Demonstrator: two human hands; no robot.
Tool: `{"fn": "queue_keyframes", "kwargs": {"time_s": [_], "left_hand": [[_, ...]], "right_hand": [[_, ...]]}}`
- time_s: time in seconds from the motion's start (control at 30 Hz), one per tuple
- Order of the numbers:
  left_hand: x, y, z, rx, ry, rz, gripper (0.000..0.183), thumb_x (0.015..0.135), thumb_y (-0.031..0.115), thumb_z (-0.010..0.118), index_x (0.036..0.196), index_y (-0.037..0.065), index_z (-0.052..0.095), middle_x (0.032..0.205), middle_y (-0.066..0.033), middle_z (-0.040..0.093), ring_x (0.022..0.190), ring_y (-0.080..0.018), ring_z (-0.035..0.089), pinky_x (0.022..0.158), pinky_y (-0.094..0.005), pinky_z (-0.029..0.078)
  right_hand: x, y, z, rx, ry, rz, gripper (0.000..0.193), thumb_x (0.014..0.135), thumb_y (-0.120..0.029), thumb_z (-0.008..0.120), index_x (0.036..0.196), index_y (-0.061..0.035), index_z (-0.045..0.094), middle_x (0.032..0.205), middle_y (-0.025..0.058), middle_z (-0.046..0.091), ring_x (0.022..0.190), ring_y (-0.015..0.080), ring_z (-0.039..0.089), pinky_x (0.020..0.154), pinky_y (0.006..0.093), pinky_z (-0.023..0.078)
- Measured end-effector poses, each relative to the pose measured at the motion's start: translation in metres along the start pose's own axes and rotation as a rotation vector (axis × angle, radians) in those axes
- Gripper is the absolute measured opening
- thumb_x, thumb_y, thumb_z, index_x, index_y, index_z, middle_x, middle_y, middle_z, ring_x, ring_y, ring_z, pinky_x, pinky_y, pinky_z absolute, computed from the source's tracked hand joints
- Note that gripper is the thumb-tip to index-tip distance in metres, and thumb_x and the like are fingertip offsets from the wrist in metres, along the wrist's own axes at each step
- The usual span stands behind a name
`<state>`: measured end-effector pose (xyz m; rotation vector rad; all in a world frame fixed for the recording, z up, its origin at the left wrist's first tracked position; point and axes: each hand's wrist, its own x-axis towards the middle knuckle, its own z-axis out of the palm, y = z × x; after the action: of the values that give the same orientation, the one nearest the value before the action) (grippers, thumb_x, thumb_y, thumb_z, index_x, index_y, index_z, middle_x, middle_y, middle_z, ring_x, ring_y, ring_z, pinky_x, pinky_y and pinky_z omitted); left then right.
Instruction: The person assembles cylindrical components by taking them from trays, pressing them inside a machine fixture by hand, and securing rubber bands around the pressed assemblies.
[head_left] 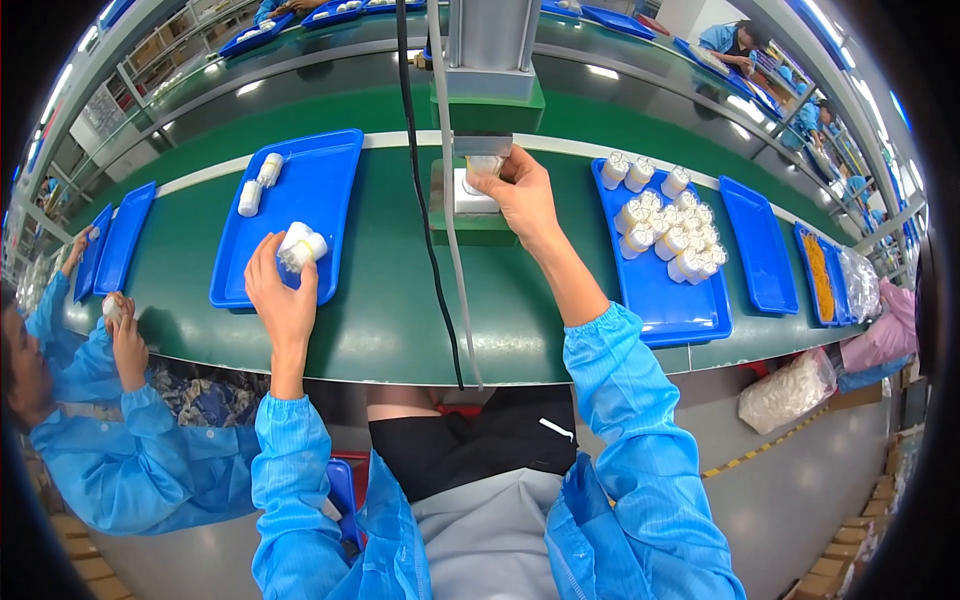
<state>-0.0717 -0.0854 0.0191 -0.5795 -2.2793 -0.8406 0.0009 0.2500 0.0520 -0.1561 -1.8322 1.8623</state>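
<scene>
My left hand [281, 290] is closed around small white cylindrical pieces [301, 244] with clear tops, over the right part of a blue tray [232, 262]. Two or three similar white pieces [250, 197] lie further back in that tray. At the bench press [489, 85], my right hand [524, 200] pinches a white cylindrical piece [484, 166] between thumb and fingers. This piece sits just under the press head, above a white block [474, 200] on the green base. My fingers partly hide it.
A blue tray [675, 325] on the right holds many upright white pieces [673, 225]. More blue trays [757, 250] stand beyond it. A black cable [428, 230] and a grey tube hang before the press. Close on my left, a co-worker's hand [128, 345] holds a white piece.
</scene>
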Motion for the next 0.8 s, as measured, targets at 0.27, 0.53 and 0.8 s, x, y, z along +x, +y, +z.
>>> {"fn": "queue_keyframes", "kwargs": {"time_s": [0.27,0.53,0.8], "left_hand": [[0.001,0.046,-0.010,-0.138,0.037,0.000,0.051,0.082,0.009,0.072,0.131,0.005,0.059,0.139,-0.0165,0.056,0.131,-0.0354,0.048,0.111,-0.0465,0.036],[0.024,0.130,0.059,-0.593,-0.197,0.105,0.051,0.084,0.013,0.071,0.133,0.000,0.059,0.132,-0.0208,0.060,0.123,-0.0379,0.055,0.107,-0.0445,0.044],[0.038,0.146,0.131,-0.661,-0.263,0.149,0.041,0.095,0.024,0.066,0.125,-0.004,0.063,0.123,-0.0238,0.065,0.116,-0.0394,0.059,0.099,-0.0463,0.047]], "right_hand": [[0.003,0.003,-0.013,-0.132,-0.133,0.010,0.056,0.082,-0.005,0.079,0.134,-0.0001,0.060,0.116,0.0101,0.071,0.105,0.0183,0.065,0.097,0.0340,0.050],[-0.011,0.026,-0.016,-0.292,0.040,-0.164,0.066,0.085,-0.021,0.081,0.140,0.0018,0.055,0.128,0.0198,0.064,0.118,0.0262,0.064,0.101,0.0378,0.050],[-0.031,0.021,-0.001,-0.672,0.235,-0.457,0.034,0.099,-0.019,0.065,0.126,0.0013,0.067,0.130,0.0191,0.066,0.114,0.0339,0.066,0.097,0.0375,0.052]]}}
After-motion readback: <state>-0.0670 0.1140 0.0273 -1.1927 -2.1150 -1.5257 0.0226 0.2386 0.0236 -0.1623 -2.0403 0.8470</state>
